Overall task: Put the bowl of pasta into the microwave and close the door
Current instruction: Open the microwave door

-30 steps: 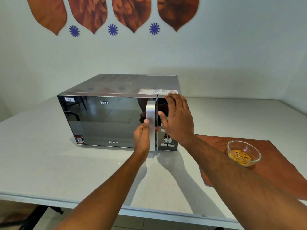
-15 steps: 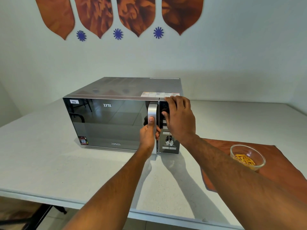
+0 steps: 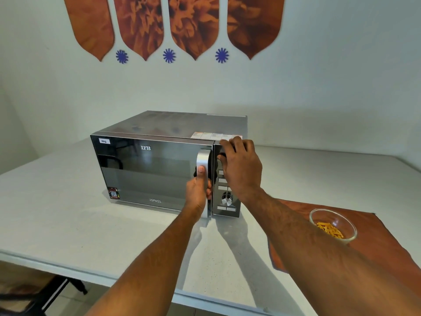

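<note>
I had the left hand (image 3: pixel 197 190) wrapped around the silver door handle (image 3: pixel 202 163) of the IFB microwave (image 3: pixel 159 165), thumb laid up along it, door shut. My right hand (image 3: pixel 241 167) rested, fingers curled loosely, on the top corner of the control panel (image 3: pixel 225 201); whether it gripped anything, I couldn't tell. The glass bowl of pasta (image 3: pixel 333 225) sat well right of the microwave on a rust-brown cloth (image 3: pixel 376 242) on the white worktop (image 3: pixel 68 224).
</note>
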Available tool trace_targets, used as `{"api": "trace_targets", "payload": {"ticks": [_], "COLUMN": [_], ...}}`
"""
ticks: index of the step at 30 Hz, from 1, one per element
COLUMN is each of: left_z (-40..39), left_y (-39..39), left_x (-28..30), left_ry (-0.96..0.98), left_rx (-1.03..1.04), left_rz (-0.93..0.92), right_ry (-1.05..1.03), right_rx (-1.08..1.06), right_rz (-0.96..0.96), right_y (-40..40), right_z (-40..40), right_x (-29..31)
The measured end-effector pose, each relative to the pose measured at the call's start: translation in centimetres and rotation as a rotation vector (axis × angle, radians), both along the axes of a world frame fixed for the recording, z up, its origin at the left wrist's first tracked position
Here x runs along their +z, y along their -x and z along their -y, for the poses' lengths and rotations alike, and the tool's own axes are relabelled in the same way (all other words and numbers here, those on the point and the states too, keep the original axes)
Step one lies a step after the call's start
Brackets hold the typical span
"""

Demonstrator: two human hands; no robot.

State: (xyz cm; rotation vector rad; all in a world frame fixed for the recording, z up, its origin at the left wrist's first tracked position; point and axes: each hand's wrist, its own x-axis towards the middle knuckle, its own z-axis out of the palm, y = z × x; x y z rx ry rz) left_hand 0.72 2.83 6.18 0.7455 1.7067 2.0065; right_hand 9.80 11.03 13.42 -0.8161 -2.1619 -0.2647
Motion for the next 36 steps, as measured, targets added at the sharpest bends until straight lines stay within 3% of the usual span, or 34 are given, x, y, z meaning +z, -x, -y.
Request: {"api": "trace_targets", "payload": {"ticks": [10,16,24,28,32,36], "left_z": [7.4,12.3,21.3,26.8,31.7,35.2], "left_y": [-1.9,-2.7,-2.9,-1.9,-0.9,-0.6], "left_x": [-0.6,-0.5,-0.8,-0.3,1.0,2.2], "left_ry": [-0.040,-0.047,-0.042,0.105,0.192,0.293], "left_rx": [0.021,0.073,0.284,0.393,0.482,0.745], "left_rz": [0.040,0.012,-0.196,-0.361,-0.402,-0.532], "right_ry": [0.039,0.011,0.037,0.020,0.107,0.183], "right_rx": [0.042,0.065,0.024,-0.071,-0.153,-0.203], "right_rz": [-0.025,0.129,0.203,0.237,0.301,0.310], "right_y": [-0.5,0.3,0.2,1.0,1.7,3.0], "right_z": [1.0,1.8,3.6,4.5,5.5,6.7], "right_x": [0.3,0.1,-0.1,0.2,0.5,1.2]}}
